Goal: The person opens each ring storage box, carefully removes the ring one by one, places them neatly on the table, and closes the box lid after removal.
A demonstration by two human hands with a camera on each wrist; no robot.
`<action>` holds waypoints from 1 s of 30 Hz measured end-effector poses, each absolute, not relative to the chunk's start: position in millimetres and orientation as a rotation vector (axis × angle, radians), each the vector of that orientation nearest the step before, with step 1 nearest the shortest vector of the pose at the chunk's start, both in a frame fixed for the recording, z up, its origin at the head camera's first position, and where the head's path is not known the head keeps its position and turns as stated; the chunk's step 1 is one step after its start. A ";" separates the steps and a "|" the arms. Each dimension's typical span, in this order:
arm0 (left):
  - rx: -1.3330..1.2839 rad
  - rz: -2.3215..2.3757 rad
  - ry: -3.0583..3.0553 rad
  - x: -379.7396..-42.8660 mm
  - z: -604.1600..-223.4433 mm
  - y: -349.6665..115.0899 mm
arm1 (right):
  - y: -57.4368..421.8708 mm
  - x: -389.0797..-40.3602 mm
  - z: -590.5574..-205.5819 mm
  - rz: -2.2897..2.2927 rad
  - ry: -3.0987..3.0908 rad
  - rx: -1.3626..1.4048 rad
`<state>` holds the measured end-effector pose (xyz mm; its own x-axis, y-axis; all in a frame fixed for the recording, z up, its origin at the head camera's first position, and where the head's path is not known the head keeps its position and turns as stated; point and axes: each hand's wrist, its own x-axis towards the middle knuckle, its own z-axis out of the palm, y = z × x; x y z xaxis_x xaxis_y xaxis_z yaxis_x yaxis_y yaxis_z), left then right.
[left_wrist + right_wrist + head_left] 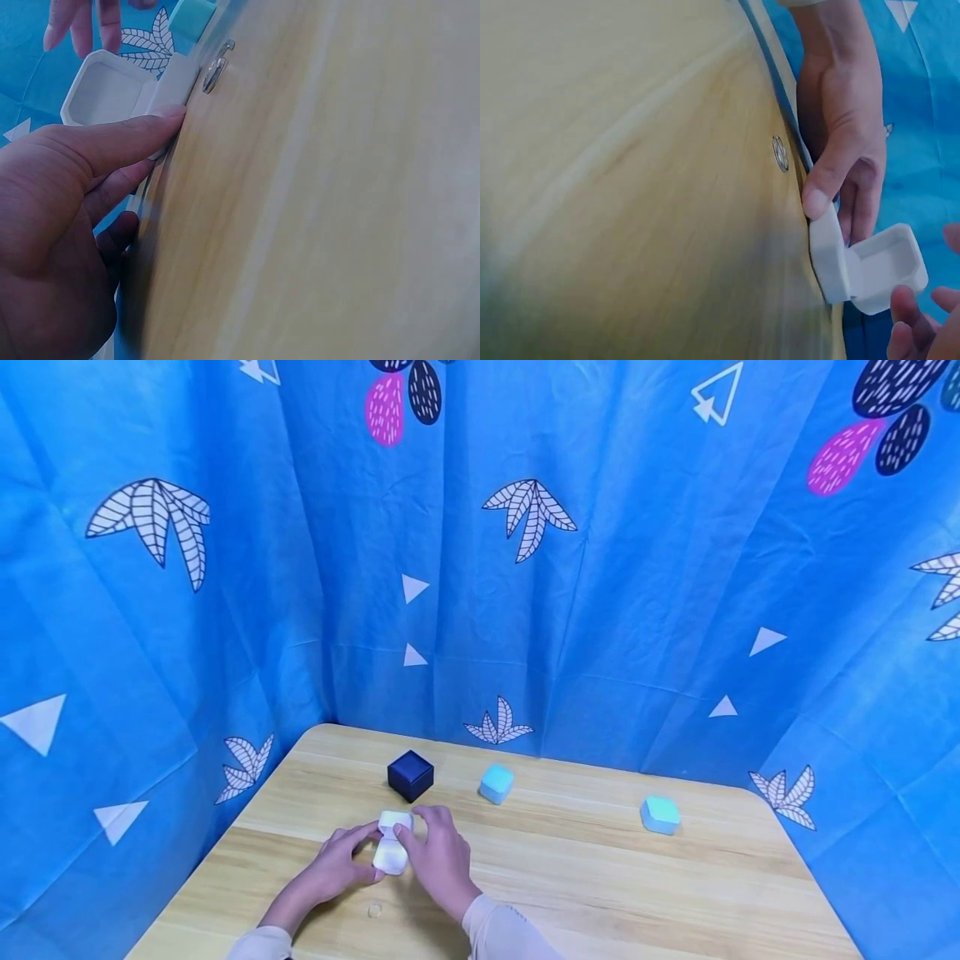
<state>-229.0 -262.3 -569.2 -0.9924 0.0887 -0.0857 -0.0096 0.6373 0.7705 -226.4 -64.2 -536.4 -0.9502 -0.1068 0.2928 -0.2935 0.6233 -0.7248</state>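
A small white ring box [391, 857] sits on the table with its lid [887, 262] raised and a pale inside showing. My left hand [337, 866] holds it from the left, the thumb [142, 142] against the front of the base and the fingers round the far side. My right hand [442, 856] is at the lid's right edge, thumb in front and forefinger toward the back, its fingers [82, 30] extended beside the lid. A silver ring [375, 910] lies on the table in front of the box, touched by neither hand.
Behind the ring box stands a dark blue box [410, 776]. To its right is a light blue box [497, 783], and farther right a mint-green box [661, 815]; both are closed. A blue patterned curtain [525, 635] hangs behind the wooden table [600, 893].
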 end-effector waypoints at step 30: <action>0.064 1.271 2.742 -229.7 -570.7 -264.1 | -62.5 -248.1 -558.7 2.018 -2.657 0.114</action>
